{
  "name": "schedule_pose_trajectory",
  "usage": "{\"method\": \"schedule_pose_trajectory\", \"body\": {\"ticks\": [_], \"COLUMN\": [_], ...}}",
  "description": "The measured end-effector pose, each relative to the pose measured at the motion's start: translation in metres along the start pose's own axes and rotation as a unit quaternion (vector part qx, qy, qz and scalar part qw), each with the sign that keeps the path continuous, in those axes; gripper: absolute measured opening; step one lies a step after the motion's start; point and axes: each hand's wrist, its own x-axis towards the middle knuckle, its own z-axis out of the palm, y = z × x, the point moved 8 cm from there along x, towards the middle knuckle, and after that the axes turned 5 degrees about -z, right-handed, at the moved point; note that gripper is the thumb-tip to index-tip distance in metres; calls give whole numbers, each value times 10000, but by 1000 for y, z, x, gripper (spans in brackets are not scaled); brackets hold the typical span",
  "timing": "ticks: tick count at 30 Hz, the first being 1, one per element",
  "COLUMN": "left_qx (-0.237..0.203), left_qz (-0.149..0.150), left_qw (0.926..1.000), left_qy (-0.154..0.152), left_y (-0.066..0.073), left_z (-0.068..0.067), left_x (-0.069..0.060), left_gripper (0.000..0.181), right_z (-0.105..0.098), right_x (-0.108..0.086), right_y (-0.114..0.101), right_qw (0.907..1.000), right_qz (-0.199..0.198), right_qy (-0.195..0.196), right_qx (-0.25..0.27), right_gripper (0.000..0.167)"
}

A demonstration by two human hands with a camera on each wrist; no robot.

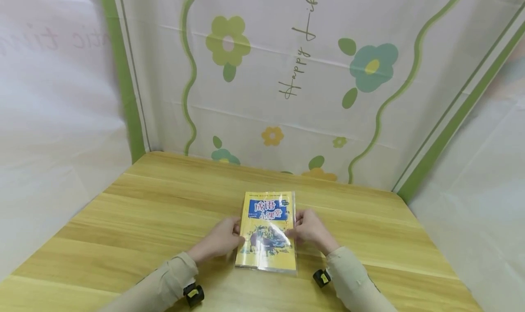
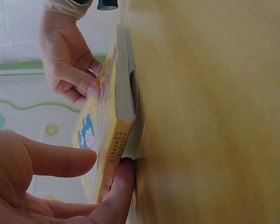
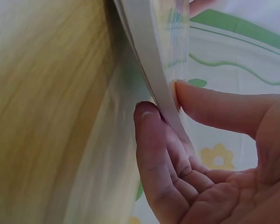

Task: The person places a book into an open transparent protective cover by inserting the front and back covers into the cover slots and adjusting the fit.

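Note:
A yellow book (image 1: 267, 246) in a clear plastic cover, with a blue title panel and a picture on its front, is held face up over the table. My left hand (image 1: 221, 237) grips it along the spine, thumb by the front cover and fingers beneath, as the left wrist view shows (image 2: 60, 182). On the opposite side, my right hand (image 1: 309, 230) pinches the page edge between thumb and fingers (image 3: 158, 154). Seen from the left wrist, the book's spine (image 2: 114, 147) tilts, and a gap shows between its lower part and the tabletop.
The wooden table (image 1: 123, 239) extends to both sides of the book. Behind it hangs a pale curtain (image 1: 262, 107) printed with flowers and lettering, and more cloth hangs at left and right. Small black devices (image 1: 193, 294) are strapped at both wrists.

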Motion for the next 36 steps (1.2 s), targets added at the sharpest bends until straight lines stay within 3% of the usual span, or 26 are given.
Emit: {"method": "schedule_pose_trajectory", "body": {"ticks": [6,11,26,32,36], "left_qx": [-20,26,509,523,626], "left_qz": [-74,-154,-198,-136,-64], "left_qw": [9999,9999,9977,9981,9977], "left_qy": [76,58,408,284,265], "left_y": [0,-3,-5,-4,2], "left_z": [0,0,-7,-6,-8], "left_x": [-2,-1,19,24,26], "left_gripper": [61,49,52,44,24], "right_z": [2,4,3,-1,-3], "right_x": [0,1,13,18,21], "right_y": [3,7,21,22,21], "right_qw": [10000,9999,9984,9974,9971], "right_qz": [90,121,276,404,450], "right_qy": [-21,-101,-413,-478,-489], "right_qx": [25,6,-254,-343,-366], "right_gripper": [26,26,25,24,23]}}
